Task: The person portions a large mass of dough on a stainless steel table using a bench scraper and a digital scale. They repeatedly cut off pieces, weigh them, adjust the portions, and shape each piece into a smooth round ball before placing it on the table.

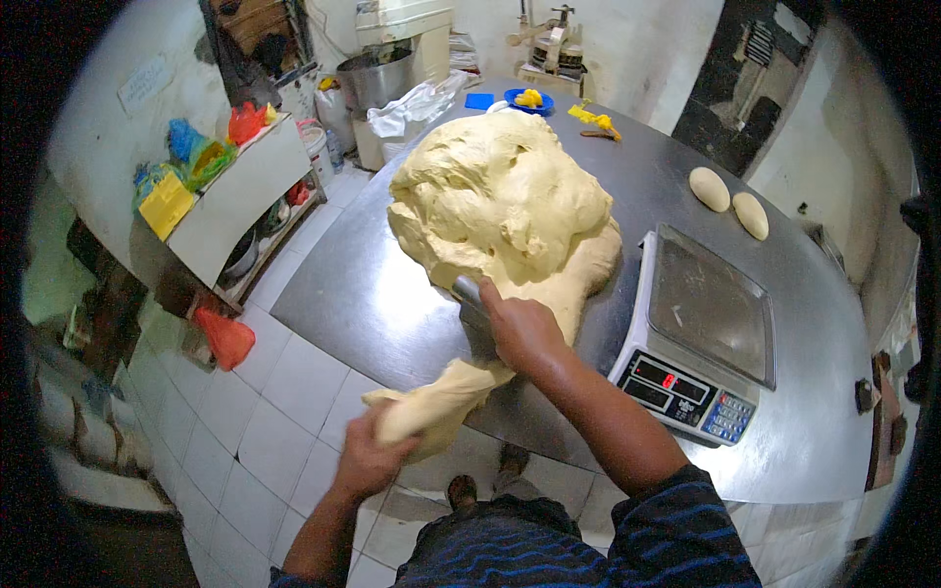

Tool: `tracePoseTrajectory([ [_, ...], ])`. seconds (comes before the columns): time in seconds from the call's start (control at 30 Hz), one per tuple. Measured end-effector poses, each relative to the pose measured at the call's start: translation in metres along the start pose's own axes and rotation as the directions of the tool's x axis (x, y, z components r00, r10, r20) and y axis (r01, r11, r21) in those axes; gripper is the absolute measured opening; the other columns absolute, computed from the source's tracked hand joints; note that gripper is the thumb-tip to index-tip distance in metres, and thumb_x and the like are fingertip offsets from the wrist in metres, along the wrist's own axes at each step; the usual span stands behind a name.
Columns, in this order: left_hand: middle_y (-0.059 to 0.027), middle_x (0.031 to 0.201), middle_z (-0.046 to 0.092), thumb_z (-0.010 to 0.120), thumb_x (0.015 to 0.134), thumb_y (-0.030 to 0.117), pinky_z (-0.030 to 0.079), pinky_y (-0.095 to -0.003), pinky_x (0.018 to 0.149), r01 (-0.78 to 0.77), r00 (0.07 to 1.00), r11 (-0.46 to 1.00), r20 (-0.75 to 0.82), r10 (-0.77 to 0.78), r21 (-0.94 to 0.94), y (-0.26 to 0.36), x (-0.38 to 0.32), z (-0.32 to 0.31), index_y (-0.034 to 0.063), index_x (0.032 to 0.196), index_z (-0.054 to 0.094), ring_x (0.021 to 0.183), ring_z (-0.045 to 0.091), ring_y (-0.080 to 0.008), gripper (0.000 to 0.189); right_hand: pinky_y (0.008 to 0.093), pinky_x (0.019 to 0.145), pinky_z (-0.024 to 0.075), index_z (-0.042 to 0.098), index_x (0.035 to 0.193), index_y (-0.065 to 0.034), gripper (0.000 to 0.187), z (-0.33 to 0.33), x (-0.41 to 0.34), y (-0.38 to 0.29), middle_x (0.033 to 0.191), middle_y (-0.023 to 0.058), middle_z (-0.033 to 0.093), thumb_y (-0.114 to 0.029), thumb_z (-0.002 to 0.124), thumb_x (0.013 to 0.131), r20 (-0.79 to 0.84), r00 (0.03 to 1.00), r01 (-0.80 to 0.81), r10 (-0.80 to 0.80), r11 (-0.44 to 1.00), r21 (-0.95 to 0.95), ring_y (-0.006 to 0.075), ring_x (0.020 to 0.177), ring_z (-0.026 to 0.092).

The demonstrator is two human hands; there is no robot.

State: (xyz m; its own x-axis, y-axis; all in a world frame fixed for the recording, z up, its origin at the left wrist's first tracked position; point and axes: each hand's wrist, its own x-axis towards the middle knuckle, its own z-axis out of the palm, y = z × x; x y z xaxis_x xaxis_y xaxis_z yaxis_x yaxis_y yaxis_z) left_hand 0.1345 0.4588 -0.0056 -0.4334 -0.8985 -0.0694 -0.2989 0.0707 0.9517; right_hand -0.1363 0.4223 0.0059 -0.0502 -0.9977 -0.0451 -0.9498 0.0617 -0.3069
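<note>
A big, lumpy mass of pale yellow dough (500,191) lies on the metal tabletop (345,272) in front of me. My right hand (526,334) grips a metal dough scraper (470,292) at the near edge of this mass, its blade pointing down beside the dough. Below it, my left hand (367,452) holds a stretched flap of dough (437,408) that hangs past the table's near edge. Where the flap runs under my right wrist, I cannot tell whether it still joins the mass.
A digital scale (638,345) with a steel tray (709,301) stands right of the dough. Two shaped dough pieces (709,189) lie beyond it. At the back are a blue plate (545,109) with yellow fat and a mixer bowl (375,79). A shelf (242,191) stands left.
</note>
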Motion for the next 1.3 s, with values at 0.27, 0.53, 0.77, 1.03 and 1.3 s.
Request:
tracePoseTrajectory([
  [0.27, -0.0089, 0.098, 0.061, 0.067, 0.070, 0.018, 0.050, -0.0338, 0.080, -0.519, 0.817, 0.810, -0.436, 0.377, -0.273, 0.111, 0.014, -0.022, 0.0024, 0.111, 0.055, 0.092, 0.060, -0.0207, 0.046, 0.0430, 0.087, 0.0488, 0.027, 0.140, -0.0075, 0.069, -0.074, -0.107, 0.070, 0.106, 0.0288, 0.060, -0.013, 0.065, 0.083, -0.419, 0.823, -0.082, 0.382, 0.811, 0.579, 0.0397, 0.099, 0.062],
  [0.53, -0.0085, 0.097, 0.057, 0.065, 0.063, 0.014, 0.048, -0.0310, 0.078, -0.801, 0.588, 0.557, -0.112, 0.801, -0.219, 0.263, 0.104, 0.174, 0.0006, 0.114, 0.052, 0.087, 0.058, -0.0184, 0.054, 0.0391, 0.097, 0.0448, 0.037, 0.132, -0.0004, 0.059, -0.130, -0.349, 0.200, 0.121, 0.0193, 0.057, -0.014, 0.068, 0.084, -0.713, 0.362, 0.084, 0.601, 0.741, 0.667, 0.0267, 0.111, 0.058],
  [0.77, -0.0161, 0.097, 0.063, 0.069, 0.068, 0.020, 0.046, -0.0356, 0.086, -0.733, 0.489, 0.675, 0.627, 0.607, -0.082, 0.289, 0.171, 0.379, 0.0037, 0.104, 0.059, 0.093, 0.060, -0.0238, 0.041, 0.0364, 0.097, 0.0409, 0.031, 0.140, -0.0021, 0.069, -0.120, -0.532, 0.282, 0.122, 0.0144, 0.053, -0.009, 0.069, 0.083, -0.615, -0.112, -0.365, 0.781, 0.543, 0.756, 0.0240, 0.109, 0.053],
  [1.03, -0.0191, 0.134, 0.043, 0.075, 0.067, 0.051, 0.037, -0.0491, 0.101, -0.875, 0.397, -0.079, 0.803, 0.444, 0.477, 0.295, 0.149, 0.427, 0.0206, 0.132, 0.053, 0.128, 0.034, -0.0383, 0.075, 0.0357, 0.094, 0.0435, 0.029, 0.143, -0.0038, 0.070, -0.109, -0.570, 0.331, 0.127, 0.0137, 0.050, -0.010, 0.069, 0.085, -0.482, -0.244, 0.002, 0.841, 0.498, 0.867, 0.0232, 0.112, 0.051],
  [1.3, -0.0204, 0.091, 0.065, 0.066, 0.086, 0.020, 0.049, -0.0415, 0.073, -0.179, 0.851, 0.632, -0.203, 0.484, 0.754, 0.153, 0.138, 0.241, 0.0016, 0.097, 0.065, 0.080, 0.065, -0.0345, 0.022, 0.0379, 0.094, 0.0451, 0.057, 0.121, -0.0023, 0.044, -0.099, -0.560, 0.390, 0.120, 0.0104, 0.057, -0.028, 0.060, 0.086, -0.204, -0.188, 0.597, 0.961, 0.276, 0.753, 0.0234, 0.113, 0.052],
])
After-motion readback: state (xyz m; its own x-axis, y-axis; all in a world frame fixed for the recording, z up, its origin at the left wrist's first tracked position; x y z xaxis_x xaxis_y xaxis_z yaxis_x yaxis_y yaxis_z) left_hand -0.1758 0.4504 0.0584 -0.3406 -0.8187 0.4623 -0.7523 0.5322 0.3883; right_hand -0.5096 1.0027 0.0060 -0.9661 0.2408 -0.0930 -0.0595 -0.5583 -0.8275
